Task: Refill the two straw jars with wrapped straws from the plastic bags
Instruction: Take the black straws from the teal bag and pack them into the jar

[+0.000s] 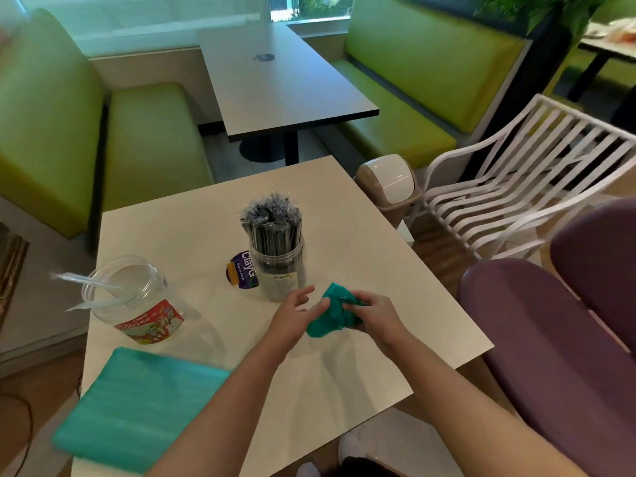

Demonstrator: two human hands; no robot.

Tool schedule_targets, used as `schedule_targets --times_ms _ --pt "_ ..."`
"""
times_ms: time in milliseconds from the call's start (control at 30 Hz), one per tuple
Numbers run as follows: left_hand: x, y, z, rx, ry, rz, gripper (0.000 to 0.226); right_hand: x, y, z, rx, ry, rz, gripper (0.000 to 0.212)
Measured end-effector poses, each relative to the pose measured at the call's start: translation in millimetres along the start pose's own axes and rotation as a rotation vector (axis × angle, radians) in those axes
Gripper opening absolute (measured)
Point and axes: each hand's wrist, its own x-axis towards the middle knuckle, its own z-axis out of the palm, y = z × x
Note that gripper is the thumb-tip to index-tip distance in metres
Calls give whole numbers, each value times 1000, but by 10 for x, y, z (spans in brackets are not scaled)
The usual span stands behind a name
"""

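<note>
A purple lid [243, 274] reads "Claya"; the straw jar [278, 270] label is blurred.

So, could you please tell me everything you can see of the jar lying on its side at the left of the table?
The clear plastic jar lies tilted on its side near the left edge of the white table, its wide lidless mouth facing left and away. A red and white printed label wraps its lower part. It is almost empty: a few clear wrapped straws stick out of the mouth. Neither hand touches it.
</note>
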Motion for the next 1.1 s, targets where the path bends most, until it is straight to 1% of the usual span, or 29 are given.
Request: schedule_targets --times_ms 67,133,200,333,400,467,533,600,633,767,900,1100 --pt "9 65 56 -113 -81 -103 36 16 -7 -42 -17 47 -25 21" --pt "63 123 128 -162 -101 -148 30 48 -15 -89 -71 90 -61 17" --pt "140 176 197 -181 -83 -166 29 107 -26 -122 -149 153 -109 14" --pt "442 283 364 -226 -67 -206 33 289 -95 -211 -383 276 -276 18" --pt "613 366 460 -273 -51 -220 32 369 -143 -295 -488 258 -367 17" --pt "814 455 554 -307 -25 -239 33 456 -176 -398 -540 191 -403 17" --pt "1024 566 700 -337 4 -251 31 607 -221 -557 -643 125 -414 34" --pt "1179 688 827 -352 16 -267 30 766 -310 -715 -761 111 -430 54" --pt "1257 748 906 -355 17 -273 30 844 -372 -808 -778 109 -431 58" --pt "1598 1036 1259 -412 9 -280 33 1238 -669 -1216 -764 79 -403 53" --pt "1932 1307 1602 -438 1 -303 33 1624 -887 -1588 -782 62 -413 42" --pt "2502 1690 2014 -453 40 -275 31 2294 -1165 -2022 -745 103 -420 32"
